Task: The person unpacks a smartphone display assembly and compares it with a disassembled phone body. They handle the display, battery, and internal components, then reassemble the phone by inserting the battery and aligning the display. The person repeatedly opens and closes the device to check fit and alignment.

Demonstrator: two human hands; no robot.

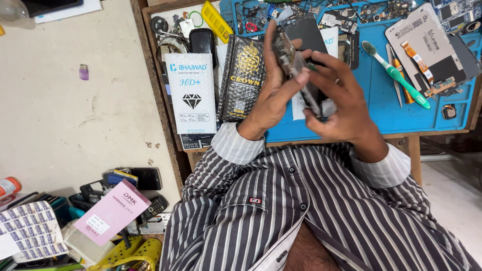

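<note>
Right now both hands, left hand (pixel 273 93) and right hand (pixel 341 100), grip what looks like a phone (pixel 296 65) above the blue surface (pixel 371 108), centre frame.

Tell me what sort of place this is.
Most likely a phone repair bench: a blue work mat strewn with small parts, a detached phone screen panel, and both hands holding an opened phone.

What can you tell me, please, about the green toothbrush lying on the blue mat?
The green toothbrush looks like plastic, with a green and white handle and a worn, pale bristle head at its upper left end. It lies flat and diagonal on the blue mat, beside thin metal tools, right of both hands, which do not touch it.
</note>
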